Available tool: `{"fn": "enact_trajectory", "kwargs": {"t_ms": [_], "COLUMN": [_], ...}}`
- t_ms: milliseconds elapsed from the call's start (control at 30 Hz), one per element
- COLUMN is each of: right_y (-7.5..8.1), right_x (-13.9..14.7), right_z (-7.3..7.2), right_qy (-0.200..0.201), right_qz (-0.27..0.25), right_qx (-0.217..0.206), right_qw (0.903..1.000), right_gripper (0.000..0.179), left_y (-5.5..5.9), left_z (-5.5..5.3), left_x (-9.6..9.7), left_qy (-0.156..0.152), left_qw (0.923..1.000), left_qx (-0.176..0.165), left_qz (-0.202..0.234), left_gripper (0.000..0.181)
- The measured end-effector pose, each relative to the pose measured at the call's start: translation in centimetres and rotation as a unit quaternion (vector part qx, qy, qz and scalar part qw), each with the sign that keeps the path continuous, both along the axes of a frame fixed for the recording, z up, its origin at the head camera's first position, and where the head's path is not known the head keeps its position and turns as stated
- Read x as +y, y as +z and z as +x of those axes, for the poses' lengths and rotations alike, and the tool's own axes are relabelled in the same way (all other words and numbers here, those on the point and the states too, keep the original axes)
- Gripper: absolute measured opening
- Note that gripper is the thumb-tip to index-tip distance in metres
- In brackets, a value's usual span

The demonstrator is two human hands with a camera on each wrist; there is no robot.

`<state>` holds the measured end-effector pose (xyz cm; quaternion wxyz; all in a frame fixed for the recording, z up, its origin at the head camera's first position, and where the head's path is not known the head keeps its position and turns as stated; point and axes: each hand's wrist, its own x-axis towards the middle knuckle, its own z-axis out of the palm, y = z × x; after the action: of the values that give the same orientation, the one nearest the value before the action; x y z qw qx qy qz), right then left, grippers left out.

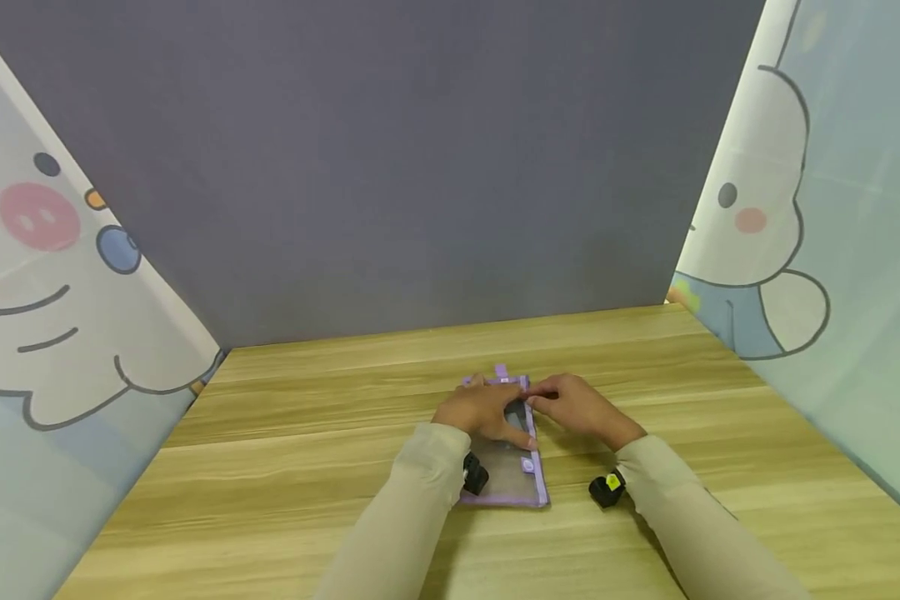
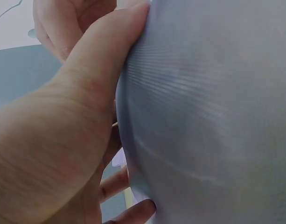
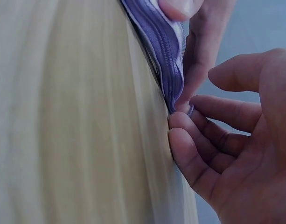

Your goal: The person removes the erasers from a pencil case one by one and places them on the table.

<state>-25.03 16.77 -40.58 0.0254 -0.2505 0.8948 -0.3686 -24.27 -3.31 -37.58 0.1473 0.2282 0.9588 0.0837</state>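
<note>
A see-through mesh zip pouch (image 1: 498,479) with purple edging lies flat on the wooden table, with its zip along the right side. My left hand (image 1: 480,412) spreads over its upper part, thumb (image 2: 103,44) and fingertips pressing on the mesh and its edge. At the far right corner, my right hand (image 1: 573,407) has its curled fingers on the end of the purple zip (image 3: 168,60). In the right wrist view a bit of purple shows at those fingertips (image 3: 181,122). The two hands nearly meet at this corner, where a left fingertip presses on the zip.
The wood-grain table (image 1: 292,467) extends around the pouch on all sides. Behind it stands a dark grey panel (image 1: 420,167). Walls with cartoon prints (image 1: 765,192) rise at left and right. Both wrists carry a small black camera (image 1: 606,492).
</note>
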Motion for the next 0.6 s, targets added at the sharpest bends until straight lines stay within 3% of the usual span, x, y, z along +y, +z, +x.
{"fn": "enact_trajectory", "kwargs": {"t_ms": [600], "right_y": [-0.16], "right_x": [-0.11], "right_z": [-0.01], "right_qy": [-0.012], "right_qz": [0.017], "right_qx": [0.008], "right_qw": [0.9998], "right_gripper": [0.029], "left_y": [0.17], "left_z": [0.48], "left_x": [-0.05], "left_qy": [0.003], "left_qw": [1.0], "left_qx": [0.006], "left_qz": [-0.008], "left_gripper": [0.098]}}
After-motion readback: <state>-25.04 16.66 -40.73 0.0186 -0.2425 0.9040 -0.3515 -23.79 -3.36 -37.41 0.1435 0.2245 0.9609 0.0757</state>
